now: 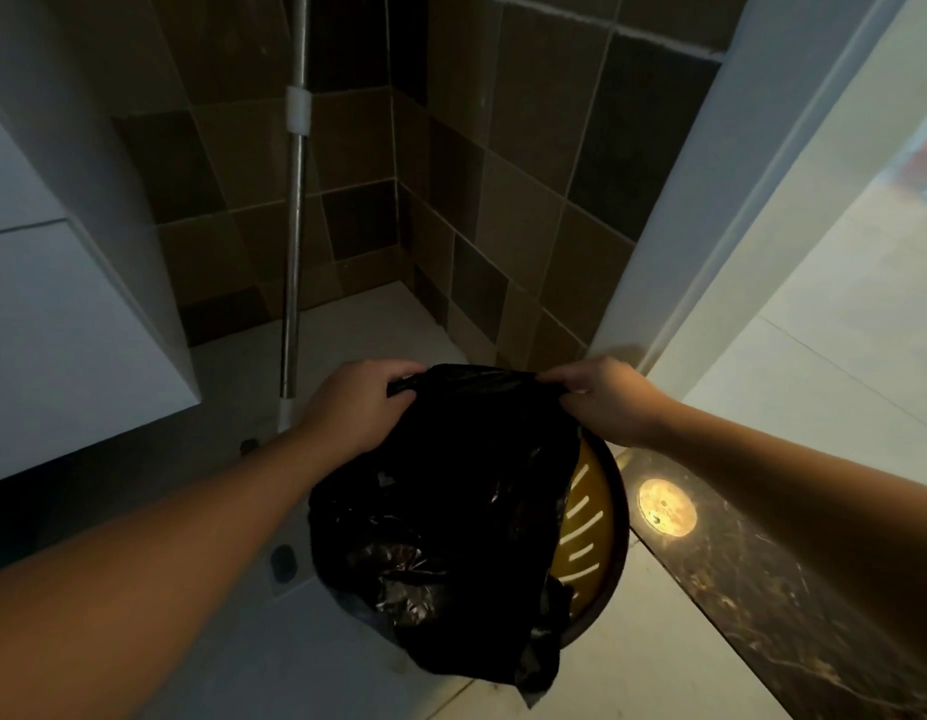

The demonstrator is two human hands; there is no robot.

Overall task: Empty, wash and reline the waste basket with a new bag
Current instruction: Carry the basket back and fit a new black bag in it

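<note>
Above the basket, both hands pinch the top edge of a black bag: the left hand grips one corner, the right hand the other, fingers curled on the plastic. Its body hangs crumpled over the basket mouth, hiding most of it. A metal pole leans in the tiled corner behind; what seems a round drain cover glints on the dark sill.
</note>
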